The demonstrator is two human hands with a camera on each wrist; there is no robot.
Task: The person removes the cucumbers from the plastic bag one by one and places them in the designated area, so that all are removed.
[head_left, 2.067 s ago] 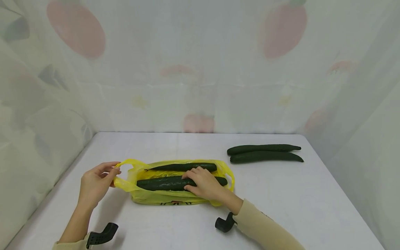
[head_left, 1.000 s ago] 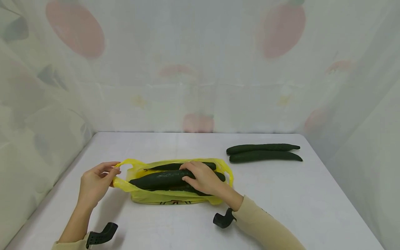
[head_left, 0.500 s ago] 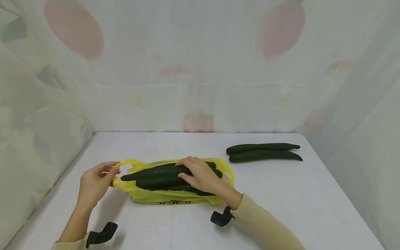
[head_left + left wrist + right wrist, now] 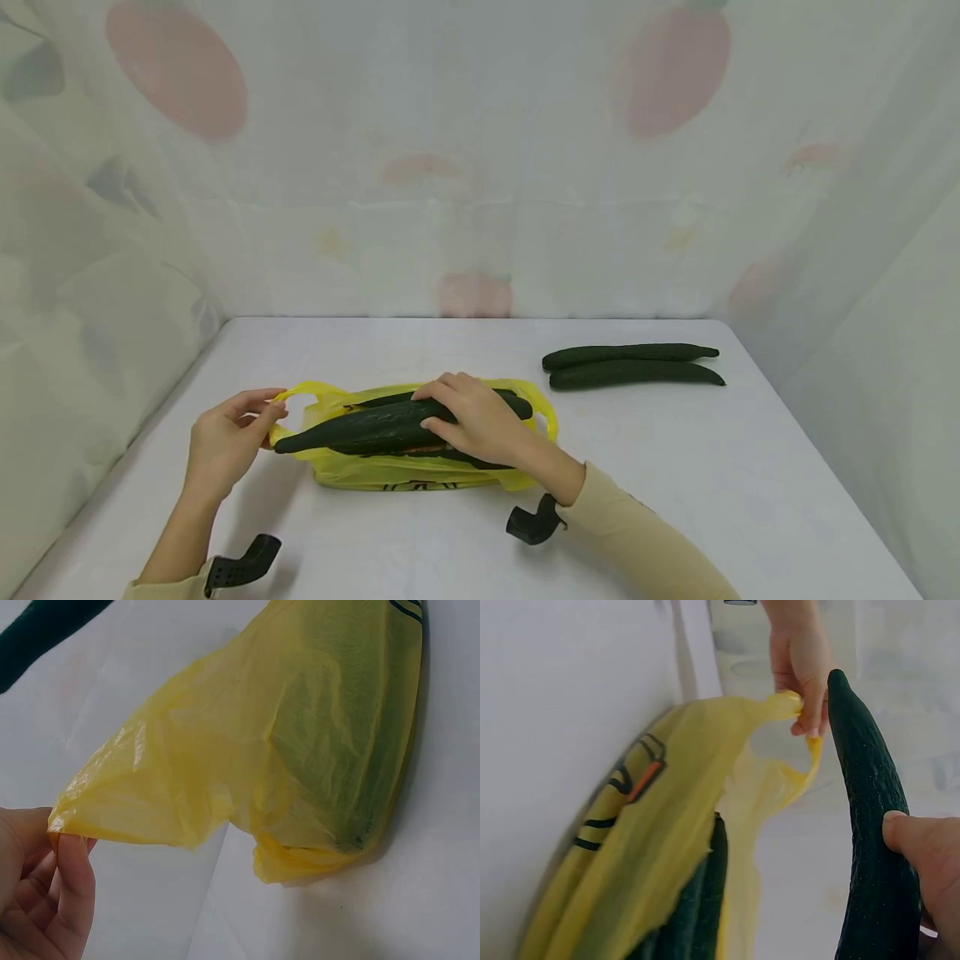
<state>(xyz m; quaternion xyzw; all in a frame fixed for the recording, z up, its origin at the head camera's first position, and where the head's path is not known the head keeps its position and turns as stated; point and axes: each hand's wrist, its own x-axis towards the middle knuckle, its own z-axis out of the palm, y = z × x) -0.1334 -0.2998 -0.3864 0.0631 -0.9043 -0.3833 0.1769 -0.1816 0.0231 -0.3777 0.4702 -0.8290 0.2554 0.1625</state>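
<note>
In the head view my left hand (image 4: pixel 228 442) pinches the left handle of a yellow plastic bag (image 4: pixel 360 475) and keeps it stretched out to the left. My right hand (image 4: pixel 480 421) grips a dark green cucumber (image 4: pixel 367 429) from above, near its right part. The right wrist view shows this cucumber (image 4: pixel 866 787) raised clear of the bag (image 4: pixel 660 810), thumb against its side. More cucumbers (image 4: pixel 697 900) lie inside the bag, partly hidden by its wall. Through the thin plastic (image 4: pixel 195 765) in the left wrist view, a green shape shows.
Two cucumbers (image 4: pixel 630 375) lie side by side on the white table (image 4: pixel 660 467) at the back right. Black camera mounts (image 4: pixel 243 567) stick out at both wrists. Printed cloth (image 4: pixel 480 167) hangs behind the table and along its sides.
My right hand has lifted a cucumber up out of the bag, and its thin end has swung left towards my left hand. The left hand has stayed on the handle.
</note>
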